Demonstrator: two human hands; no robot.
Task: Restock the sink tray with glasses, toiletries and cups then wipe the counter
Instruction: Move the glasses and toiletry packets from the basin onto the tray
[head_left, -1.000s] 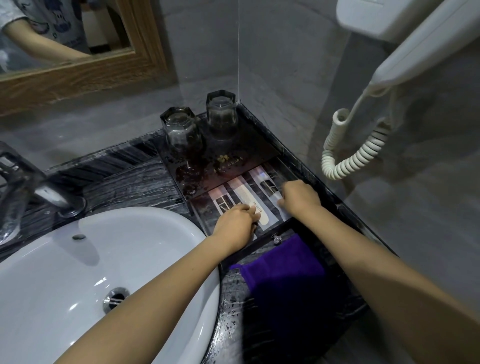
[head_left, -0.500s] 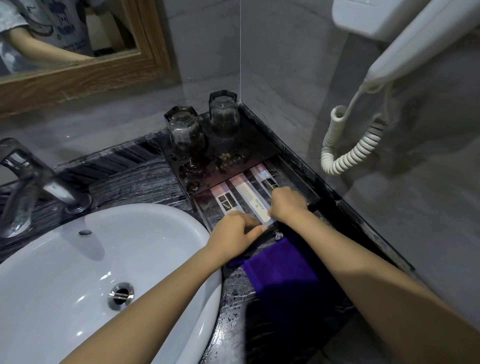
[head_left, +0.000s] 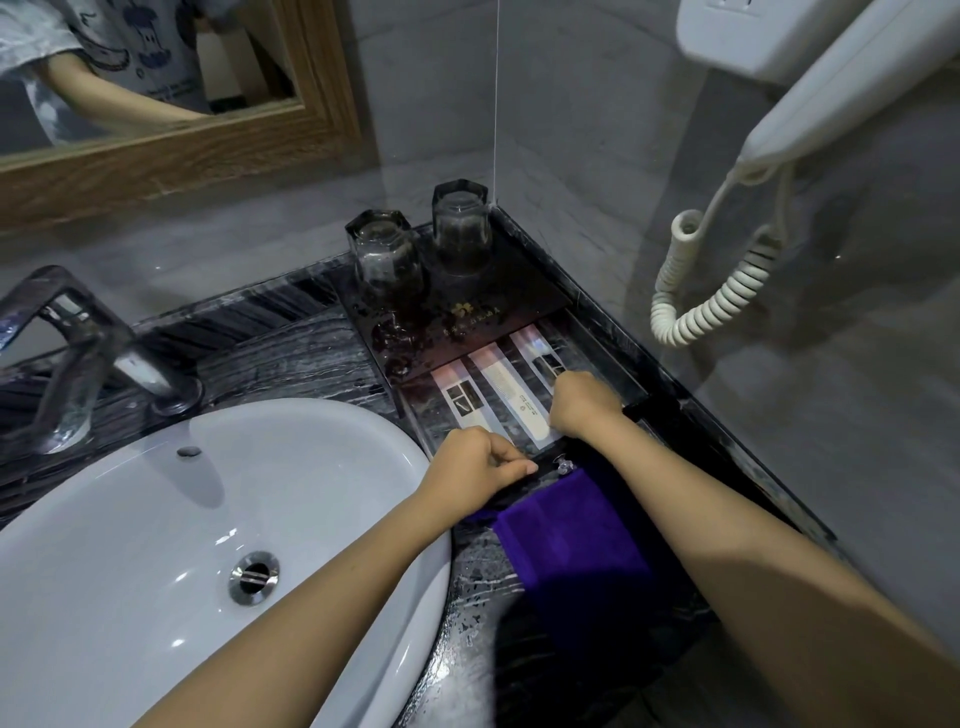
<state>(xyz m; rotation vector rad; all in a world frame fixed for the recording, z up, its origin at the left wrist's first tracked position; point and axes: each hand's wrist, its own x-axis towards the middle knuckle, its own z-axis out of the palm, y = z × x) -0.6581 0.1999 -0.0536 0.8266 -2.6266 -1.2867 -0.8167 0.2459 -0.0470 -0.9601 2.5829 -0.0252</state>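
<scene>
A dark sink tray (head_left: 524, 293) is sitting in the counter's (head_left: 291, 358) back corner, right of centre in the frame. Two glasses (head_left: 387, 260) are standing upside down at its far end, and three pale toiletry packets (head_left: 511, 389) are lying side by side in its near section.

The left hand (head_left: 475, 462) is curling at the tray's near edge, thumb tip pressing against the forefinger; whether it is pinching anything cannot be told. A second ago it was covering the near ends of the left and middle packets. It has since drawn back, leaving the left packet fully showing.

The right hand (head_left: 582, 402) is resting knuckles-up over the near ends of the middle and right packets, having slid slightly leftward. Its fingers are hidden, so its grip cannot be told.

A purple cloth (head_left: 571, 540) is lying on the counter just below the tray, between the forearms. A white basin (head_left: 130, 519) is filling the lower left.
</scene>
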